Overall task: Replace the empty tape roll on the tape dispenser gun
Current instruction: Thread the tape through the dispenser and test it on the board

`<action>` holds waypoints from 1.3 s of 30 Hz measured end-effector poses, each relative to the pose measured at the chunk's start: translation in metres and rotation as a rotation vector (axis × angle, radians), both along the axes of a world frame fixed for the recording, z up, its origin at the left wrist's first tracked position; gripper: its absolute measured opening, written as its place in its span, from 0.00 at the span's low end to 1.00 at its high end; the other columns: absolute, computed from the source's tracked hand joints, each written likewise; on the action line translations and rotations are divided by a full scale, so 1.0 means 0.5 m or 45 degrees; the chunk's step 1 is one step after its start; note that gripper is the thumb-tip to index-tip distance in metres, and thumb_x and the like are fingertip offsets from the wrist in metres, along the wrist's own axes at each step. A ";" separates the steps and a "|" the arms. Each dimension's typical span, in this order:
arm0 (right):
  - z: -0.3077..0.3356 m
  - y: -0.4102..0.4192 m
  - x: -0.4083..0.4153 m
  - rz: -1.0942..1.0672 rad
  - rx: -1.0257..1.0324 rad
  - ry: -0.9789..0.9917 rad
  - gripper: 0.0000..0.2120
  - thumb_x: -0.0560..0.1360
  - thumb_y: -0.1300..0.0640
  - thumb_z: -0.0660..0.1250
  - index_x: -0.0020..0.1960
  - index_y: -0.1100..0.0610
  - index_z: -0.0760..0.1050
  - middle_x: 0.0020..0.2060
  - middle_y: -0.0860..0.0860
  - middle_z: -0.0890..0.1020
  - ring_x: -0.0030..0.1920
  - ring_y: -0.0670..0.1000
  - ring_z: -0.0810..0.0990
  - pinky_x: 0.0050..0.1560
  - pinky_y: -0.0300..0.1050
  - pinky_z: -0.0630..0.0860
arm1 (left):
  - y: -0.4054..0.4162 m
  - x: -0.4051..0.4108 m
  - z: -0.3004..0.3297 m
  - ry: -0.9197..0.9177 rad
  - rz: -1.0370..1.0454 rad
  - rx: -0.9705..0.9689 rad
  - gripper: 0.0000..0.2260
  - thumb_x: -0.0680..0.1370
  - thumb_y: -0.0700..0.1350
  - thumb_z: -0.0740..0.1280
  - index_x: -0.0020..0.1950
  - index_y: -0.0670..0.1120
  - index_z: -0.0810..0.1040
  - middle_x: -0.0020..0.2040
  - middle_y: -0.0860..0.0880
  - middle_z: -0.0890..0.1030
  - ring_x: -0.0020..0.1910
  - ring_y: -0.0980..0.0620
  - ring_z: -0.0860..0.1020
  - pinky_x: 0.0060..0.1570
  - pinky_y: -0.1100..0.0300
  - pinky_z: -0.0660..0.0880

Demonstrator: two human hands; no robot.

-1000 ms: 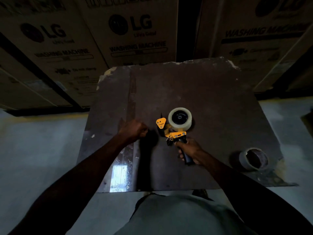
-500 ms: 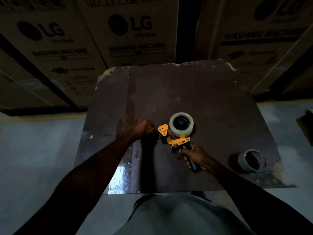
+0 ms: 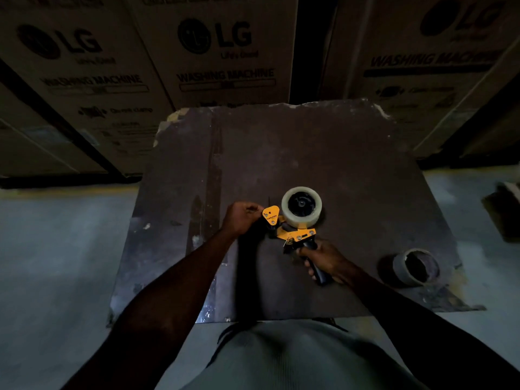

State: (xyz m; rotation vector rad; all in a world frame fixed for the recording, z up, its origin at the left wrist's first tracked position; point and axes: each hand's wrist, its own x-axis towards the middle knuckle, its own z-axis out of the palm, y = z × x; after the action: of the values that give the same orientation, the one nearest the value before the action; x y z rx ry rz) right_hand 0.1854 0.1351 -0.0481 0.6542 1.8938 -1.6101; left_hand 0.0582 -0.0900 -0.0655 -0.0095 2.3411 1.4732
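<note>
A yellow and black tape dispenser gun (image 3: 292,233) lies over the dark board (image 3: 351,164). A full clear tape roll (image 3: 301,206) sits on its hub. My right hand (image 3: 323,261) grips the black handle. My left hand (image 3: 242,218) is closed at the gun's front, next to the yellow nose plate (image 3: 271,215), fingers pinched together; I cannot tell whether they hold a tape end. The empty cardboard core (image 3: 416,266) lies on the board's right corner.
Large LG washing machine cartons (image 3: 225,52) stand stacked behind the board. Grey floor (image 3: 56,249) surrounds it. A dark object (image 3: 503,212) lies on the floor at the far right. The board's front left corner has a shiny patch (image 3: 208,311).
My left hand has moved right, from the board's middle up against the gun's nose. The gun and my right hand have barely shifted.
</note>
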 end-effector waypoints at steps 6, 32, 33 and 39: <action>0.007 -0.004 -0.002 -0.021 -0.009 -0.012 0.03 0.79 0.59 0.66 0.49 0.59 0.74 0.27 0.53 0.75 0.22 0.50 0.72 0.24 0.40 0.69 | 0.015 0.032 -0.002 -0.035 0.251 0.043 0.09 0.76 0.45 0.69 0.50 0.41 0.84 0.44 0.45 0.85 0.43 0.50 0.82 0.50 0.52 0.80; 0.078 -0.038 -0.096 1.120 1.171 0.909 0.14 0.73 0.45 0.70 0.56 0.49 0.82 0.55 0.49 0.84 0.57 0.56 0.77 0.55 0.52 0.73 | 0.046 0.070 0.027 -0.310 0.431 0.395 0.08 0.72 0.46 0.75 0.48 0.44 0.84 0.38 0.48 0.84 0.35 0.55 0.80 0.35 0.66 0.76; 0.075 -0.038 -0.101 1.110 1.143 0.902 0.13 0.74 0.45 0.70 0.53 0.50 0.82 0.52 0.50 0.84 0.56 0.56 0.78 0.53 0.52 0.73 | 0.046 0.069 0.028 -0.308 0.428 0.389 0.08 0.72 0.45 0.75 0.48 0.44 0.83 0.38 0.48 0.84 0.34 0.57 0.80 0.33 0.68 0.75; 0.051 -0.056 -0.118 0.959 1.093 0.866 0.14 0.77 0.48 0.65 0.44 0.55 0.84 0.43 0.56 0.85 0.49 0.60 0.81 0.46 0.52 0.74 | 0.047 0.067 0.020 -0.332 0.437 0.422 0.12 0.72 0.45 0.75 0.52 0.39 0.84 0.39 0.46 0.84 0.34 0.57 0.81 0.37 0.64 0.77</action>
State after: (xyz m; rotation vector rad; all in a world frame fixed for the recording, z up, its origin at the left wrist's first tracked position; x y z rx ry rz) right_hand 0.1262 0.1071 -0.0224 -0.3885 2.8490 -0.4998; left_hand 0.0918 -0.0664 -0.0556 -0.5067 1.9320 1.8777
